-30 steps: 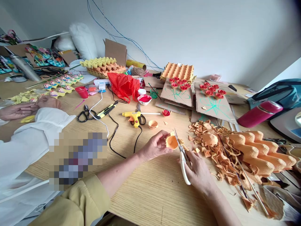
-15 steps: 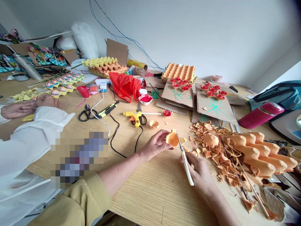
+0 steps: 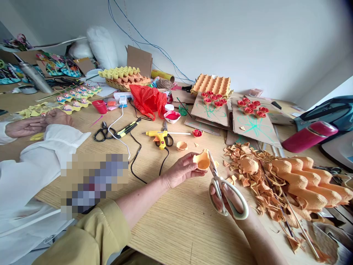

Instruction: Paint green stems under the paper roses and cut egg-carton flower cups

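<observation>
Between the fingers of my left hand (image 3: 180,171) is an orange egg-carton cup (image 3: 202,161), its hollow turned toward me and its rim uneven. My right hand (image 3: 230,200) has fingers through the handles of white-handled scissors (image 3: 220,184). The blades meet the cup's right edge. Another cut cup (image 3: 182,146) sits on the table just beyond my left hand. Right of the scissors lie many orange carton scraps (image 3: 259,184) and a partly cut orange egg tray (image 3: 309,176).
A yellow glue gun (image 3: 160,137) lies ahead with its black cord. Behind are a bowl of red paint (image 3: 172,116), a red paper flower (image 3: 197,133) and cardboard with red flowers (image 3: 252,125). A pink flask (image 3: 309,136) lies right. A co-worker's hands (image 3: 41,123) rest at left.
The scissors have turned from edge-on to showing both handle loops. A strip beside the cup's right edge has come away. The whole view has shifted slightly.
</observation>
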The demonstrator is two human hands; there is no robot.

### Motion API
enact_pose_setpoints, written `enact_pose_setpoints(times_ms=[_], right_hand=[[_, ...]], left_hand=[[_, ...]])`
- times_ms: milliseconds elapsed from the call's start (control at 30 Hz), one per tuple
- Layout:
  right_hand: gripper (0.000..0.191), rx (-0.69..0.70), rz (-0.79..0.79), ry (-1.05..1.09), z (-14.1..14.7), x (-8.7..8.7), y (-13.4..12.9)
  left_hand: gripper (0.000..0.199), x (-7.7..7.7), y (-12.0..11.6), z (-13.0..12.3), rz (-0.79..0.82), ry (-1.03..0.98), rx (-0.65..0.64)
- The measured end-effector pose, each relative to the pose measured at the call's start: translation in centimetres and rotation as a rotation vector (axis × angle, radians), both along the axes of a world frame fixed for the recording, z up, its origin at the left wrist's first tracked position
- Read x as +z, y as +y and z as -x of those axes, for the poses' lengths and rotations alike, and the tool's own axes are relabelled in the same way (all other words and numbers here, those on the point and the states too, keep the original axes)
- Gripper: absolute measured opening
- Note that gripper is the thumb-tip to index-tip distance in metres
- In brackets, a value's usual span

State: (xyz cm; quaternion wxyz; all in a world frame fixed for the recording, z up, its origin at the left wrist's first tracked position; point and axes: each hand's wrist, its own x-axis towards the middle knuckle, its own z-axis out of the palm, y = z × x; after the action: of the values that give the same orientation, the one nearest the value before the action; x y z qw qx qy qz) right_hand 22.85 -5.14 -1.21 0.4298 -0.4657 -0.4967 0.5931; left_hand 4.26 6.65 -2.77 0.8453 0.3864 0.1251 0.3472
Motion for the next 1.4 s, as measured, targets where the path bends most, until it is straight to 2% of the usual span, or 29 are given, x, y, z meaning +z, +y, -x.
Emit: enact_pose_setpoints(times_ms=[167, 367, 567, 667, 767, 900, 1067, 1200, 1400], right_hand=[[0.051, 0.005, 0.068, 0.135, 0.4, 0.6, 0.0], [0.060, -0.034, 0.110, 0.023, 0.6, 0.8, 0.3], [0.059, -0.176, -0.083, -0.041, -0.4, 1.0, 0.1], [0.052, -0.155, -0.143, -0.249, -1.0, 1.2, -0.1], [0.045, -0.168, -0.122, -0.506, -1.2, 1.2, -0.3], [0.042, -0.174, -0.135, -0.703, -1.0, 1.0, -0.1], [0.040, -0.195, -0.189, -0.848, -1.0, 0.7, 0.0], [0.039, -0.113, -0.190, -0.913, -1.2, 0.4, 0.0], [0.036, -0.093, -0.218, -0.968, -1.1, 0.2, 0.0]], left_hand=[[0.044, -0.1, 0.3, 0.1, 0.045, -0.013, -0.036], [0.041, -0.2, 0.6, 0.1, 0.108, -0.053, -0.088], [0.039, -0.4, 0.8, 0.2, 0.160, -0.063, -0.049], [0.039, -0.5, 0.8, 0.1, 0.164, -0.038, -0.020], [0.042, -0.5, 0.8, 0.0, 0.139, 0.004, -0.007], [0.044, -0.7, 0.9, -0.1, 0.108, 0.012, 0.042], [0.044, -0.7, 1.1, -0.2, 0.106, -0.022, 0.114], [0.043, -0.6, 1.1, -0.3, 0.124, -0.053, 0.169], [0.046, -0.7, 0.8, -0.3, 0.048, 0.010, 0.125]])
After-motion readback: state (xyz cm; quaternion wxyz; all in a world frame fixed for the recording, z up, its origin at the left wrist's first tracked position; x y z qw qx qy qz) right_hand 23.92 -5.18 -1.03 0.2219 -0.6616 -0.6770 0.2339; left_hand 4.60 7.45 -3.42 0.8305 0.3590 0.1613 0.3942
